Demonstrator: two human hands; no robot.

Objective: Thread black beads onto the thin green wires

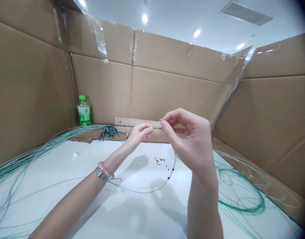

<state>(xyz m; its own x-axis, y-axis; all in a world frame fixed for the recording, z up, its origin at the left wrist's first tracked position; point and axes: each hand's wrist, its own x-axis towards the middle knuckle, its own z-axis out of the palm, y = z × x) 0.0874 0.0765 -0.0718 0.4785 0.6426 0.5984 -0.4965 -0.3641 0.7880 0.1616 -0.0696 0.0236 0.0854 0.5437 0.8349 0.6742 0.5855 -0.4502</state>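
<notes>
Wire tip (160, 120) up above the white table (97, 152), right hand (192, 142) pinching it, left hand (139, 134) just beside, fingers curled in, grip impossible to tell, black beads (160, 159) scattered below.

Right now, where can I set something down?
The white tabletop between left forearm and right forearm, nearer than the thin grey strand, looks bare. Crowded: long green strands leftward, round green coil rightward, small black beads midway.

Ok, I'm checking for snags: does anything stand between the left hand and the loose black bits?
Nothing visible stands between the left hand and loose black bits; the thin wire curves around their near and right sides.
</notes>
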